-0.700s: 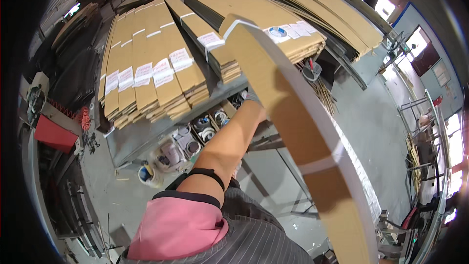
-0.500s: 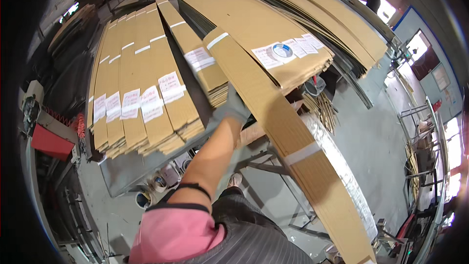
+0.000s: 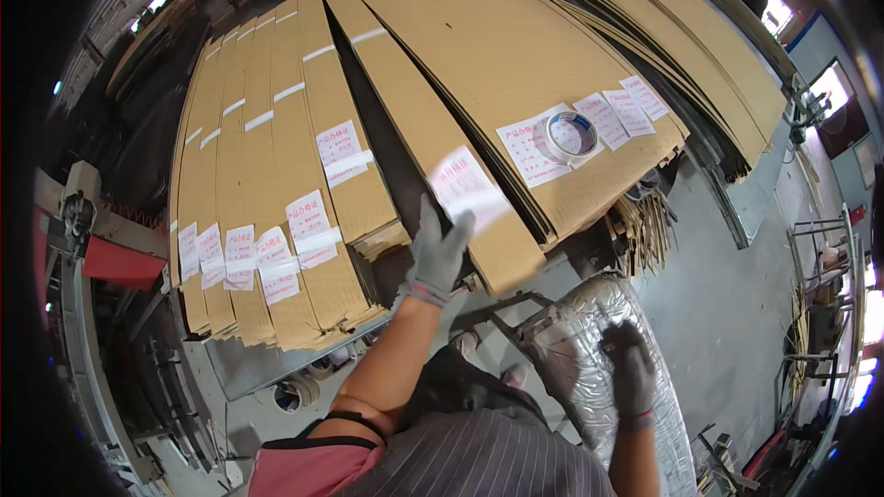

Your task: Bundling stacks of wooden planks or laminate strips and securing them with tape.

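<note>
Touching edge of long, flat cardboard (image 3: 508, 253) with spread left grip (image 3: 446, 219) | over crinkled foil (image 3: 578, 322) with right grip (image 3: 624, 339) of unclear closure | beside dark gap (image 3: 385, 133), near smooth floor (image 3: 714, 313)

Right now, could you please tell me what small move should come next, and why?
Perhaps bring the right hand to the near end of the labelled cardboard bundle beside the wide stack: only the left hand is at it, while the right appears empty.

Left glove (image 3: 436, 256) grey, reddish line at cuff (image 3: 427, 293); right glove (image 3: 633, 375) grey, darker fingertips. Pink sleeve (image 3: 313, 468), black trim (image 3: 320, 443), black strap (image 3: 361, 420). Dark pinstriped apron (image 3: 488, 456). Shoes (image 3: 467, 343) pale, probably.
</note>
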{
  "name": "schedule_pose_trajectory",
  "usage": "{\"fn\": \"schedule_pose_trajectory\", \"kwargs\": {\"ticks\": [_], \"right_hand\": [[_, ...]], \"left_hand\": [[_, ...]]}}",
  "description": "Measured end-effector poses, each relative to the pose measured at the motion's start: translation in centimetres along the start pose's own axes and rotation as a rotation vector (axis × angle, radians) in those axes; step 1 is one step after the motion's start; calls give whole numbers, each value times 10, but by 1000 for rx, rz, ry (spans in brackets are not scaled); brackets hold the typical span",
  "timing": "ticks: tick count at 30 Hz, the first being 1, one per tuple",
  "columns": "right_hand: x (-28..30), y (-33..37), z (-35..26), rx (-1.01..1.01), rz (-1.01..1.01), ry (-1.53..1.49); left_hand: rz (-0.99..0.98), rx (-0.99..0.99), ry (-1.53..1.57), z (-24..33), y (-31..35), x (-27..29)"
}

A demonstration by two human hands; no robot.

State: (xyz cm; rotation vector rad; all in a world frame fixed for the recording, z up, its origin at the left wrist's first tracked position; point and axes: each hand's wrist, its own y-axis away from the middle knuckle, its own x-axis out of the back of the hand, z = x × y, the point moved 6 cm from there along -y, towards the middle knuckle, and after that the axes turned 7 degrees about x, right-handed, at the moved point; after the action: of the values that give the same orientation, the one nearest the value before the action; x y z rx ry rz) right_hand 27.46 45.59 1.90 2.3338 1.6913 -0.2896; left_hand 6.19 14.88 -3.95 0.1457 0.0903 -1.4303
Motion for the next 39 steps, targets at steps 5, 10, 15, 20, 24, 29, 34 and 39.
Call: {"fn": "schedule_pose_trajectory", "kwargs": {"ticks": [5, 10, 15, 20, 24, 29, 34, 39], "right_hand": [[162, -47, 17, -327, -209, 592], [232, -49, 60, -815, -337, 510], [249, -72, 32, -855, -309, 580], [182, -139, 28, -105, -394, 781], [32, -156, 7, -1, -350, 223], [-55, -162, 92, -520, -263, -609], [-91, -167, 97, -612, -159, -536], [-100, -165, 97, -619, 43, -609]], "left_hand": [[74, 193, -497, 25, -22, -30], [37, -201, -387, 8, -29, -7], [-48, -727, -831, 151, -39, -118], [-176, -446, -1201, 120, -145, -178], [-398, -156, -911, 127, -151, -157], [-833, -679, -927, 124, -73, -154], [-809, -675, -1027, 115, -62, -143], [-809, -653, -944, 122, -64, -141]]}}
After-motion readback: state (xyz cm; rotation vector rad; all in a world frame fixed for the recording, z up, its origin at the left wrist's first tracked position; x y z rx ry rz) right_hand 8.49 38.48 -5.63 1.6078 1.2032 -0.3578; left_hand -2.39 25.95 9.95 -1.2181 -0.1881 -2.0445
